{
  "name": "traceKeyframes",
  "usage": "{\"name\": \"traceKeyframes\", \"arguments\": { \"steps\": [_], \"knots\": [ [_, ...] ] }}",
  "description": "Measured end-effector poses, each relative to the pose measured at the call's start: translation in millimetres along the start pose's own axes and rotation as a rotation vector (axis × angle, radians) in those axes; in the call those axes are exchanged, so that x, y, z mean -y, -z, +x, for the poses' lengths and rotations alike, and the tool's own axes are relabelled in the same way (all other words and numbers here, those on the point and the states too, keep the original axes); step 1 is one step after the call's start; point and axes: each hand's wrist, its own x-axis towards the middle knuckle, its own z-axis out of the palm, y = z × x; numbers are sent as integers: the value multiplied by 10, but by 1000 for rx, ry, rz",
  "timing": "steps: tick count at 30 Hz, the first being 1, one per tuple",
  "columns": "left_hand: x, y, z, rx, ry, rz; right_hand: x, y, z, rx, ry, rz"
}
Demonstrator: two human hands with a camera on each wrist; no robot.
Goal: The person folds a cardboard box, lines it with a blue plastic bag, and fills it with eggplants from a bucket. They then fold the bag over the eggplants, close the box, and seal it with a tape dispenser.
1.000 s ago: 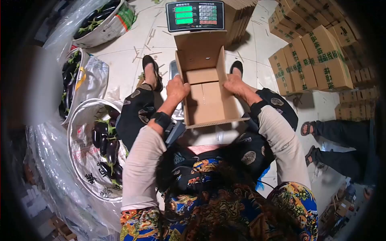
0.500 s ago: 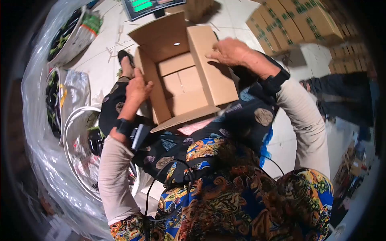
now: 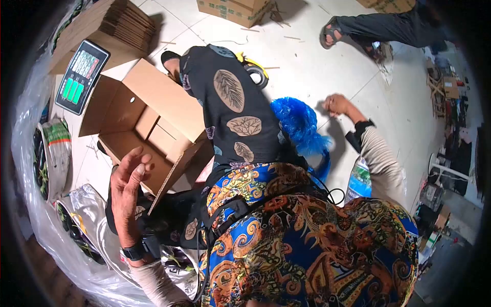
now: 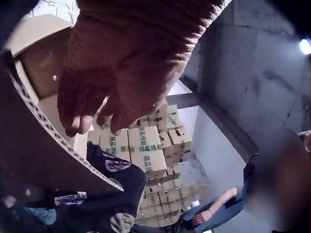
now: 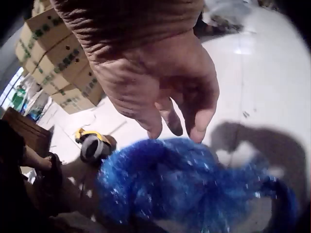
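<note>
An empty-looking open cardboard box (image 3: 166,100) sits tilted at the person's lap, its flaps spread. Beside its near edge is the left hand (image 3: 128,187), fingers loosely bent and holding nothing; the left wrist view shows that hand (image 4: 126,68) above the corrugated flap edge (image 4: 53,124). Out to the right, the right hand (image 3: 338,106) hovers near a crumpled blue plastic bag (image 3: 299,123) on the floor. Seen from the right wrist, the loosely bent fingers of the right hand (image 5: 160,82) hang right at the top of the blue bag (image 5: 170,179), gripping nothing.
A scale display (image 3: 82,77) stands beyond the box, before a stack of flattened cartons (image 3: 110,30). A yellow-and-black round item (image 3: 254,71) and a plastic bottle (image 3: 359,179) are nearby. Sacks of eggplants (image 3: 53,158) line the left; another person's leg (image 3: 378,30) shows.
Both hands have let go of the box. The right hand has swung out right to the blue bag, and the left hovers by the box. The head view has turned right.
</note>
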Motion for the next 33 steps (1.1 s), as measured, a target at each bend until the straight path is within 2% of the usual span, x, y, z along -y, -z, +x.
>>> {"name": "traceKeyframes", "arguments": {
  "steps": [1,2,3,4,5,7,10,13,15,19,22,25,27,29,32,33],
  "knots": [
    [-55,-66,-10,-8,-1,2,-240,-309,29,76,-23,192],
    [-118,-125,-14,-10,-10,23,-474,-654,33,106,108,345],
    [-195,-176,-26,-13,-19,40,-464,-917,24,64,-97,306],
    [-254,-233,-20,-16,-34,54,-342,-1075,-114,-26,-125,137],
    [-292,-281,-20,-14,-40,77,-590,-1408,32,-209,4,14],
    [-363,-340,6,-17,-55,122,-394,-1688,-31,-427,45,-76],
    [-346,-413,88,24,-82,139,336,-1696,-374,-508,-168,-207],
    [-418,-581,129,44,-48,99,147,-1956,46,-529,-227,20],
    [-426,-645,115,66,-6,88,-122,-2023,324,-494,-171,126],
    [-354,-720,151,72,-28,121,-365,-1632,426,-501,-142,272],
    [-370,-756,184,74,-47,88,-563,-1605,221,-993,12,221],
    [-438,-790,163,53,-41,91,-844,-1591,-239,-148,-15,524],
    [-461,-821,158,65,-45,137,-878,-2074,-609,-145,-36,239],
    [-440,-833,190,98,-59,175,-866,-2538,-849,27,-83,-165],
    [-426,-840,215,131,-48,190,-652,-2985,-1205,53,-84,-260],
    [-424,-855,221,142,-41,187,-687,-3131,-1230,-14,-48,-266]
  ]
}}
